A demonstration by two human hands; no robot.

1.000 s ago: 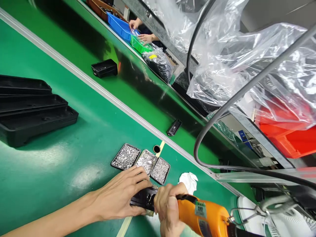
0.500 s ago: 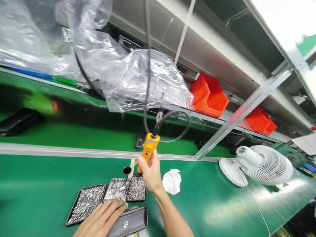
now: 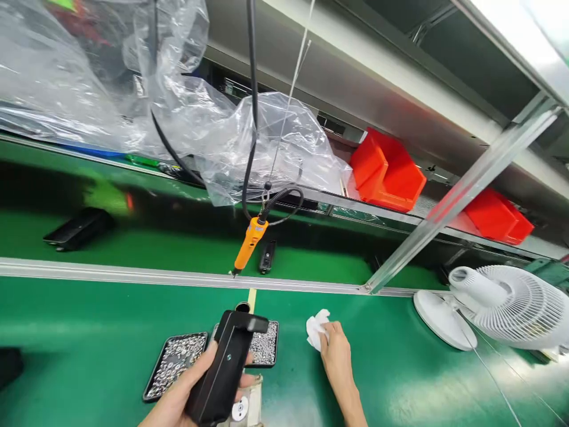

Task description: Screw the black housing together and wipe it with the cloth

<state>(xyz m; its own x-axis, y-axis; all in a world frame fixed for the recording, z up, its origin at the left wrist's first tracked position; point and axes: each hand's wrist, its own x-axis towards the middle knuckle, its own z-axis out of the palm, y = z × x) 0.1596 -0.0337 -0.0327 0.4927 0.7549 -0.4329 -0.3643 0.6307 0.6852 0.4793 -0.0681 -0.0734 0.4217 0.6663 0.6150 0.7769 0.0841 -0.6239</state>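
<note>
My left hand (image 3: 184,388) grips a black plastic housing (image 3: 224,367), raised above the bench and tilted, with a projecting lip at its upper end. Its fingers wrap round from below and show at the right side. My right hand (image 3: 336,353) is closed on a crumpled white cloth (image 3: 315,327) lying on the green bench. The orange electric screwdriver (image 3: 249,244) hangs free on its cord, touched by neither hand. Behind the housing are a tray of small metal parts (image 3: 276,344) and another such tray (image 3: 154,370) to the left. A pale fixture (image 3: 254,398) is partly hidden below.
A metal rail (image 3: 133,277) runs across the bench. A white fan (image 3: 511,302) stands at right beside a slanted metal post (image 3: 453,201). Red bins (image 3: 386,172) and clear plastic sheeting (image 3: 275,136) occupy the shelf. Black housings (image 3: 80,228) lie behind the rail.
My right hand has let go of the electric screwdriver, which now hangs higher, and has taken hold of the cloth. My left hand has lifted the black housing off the fixture area.
</note>
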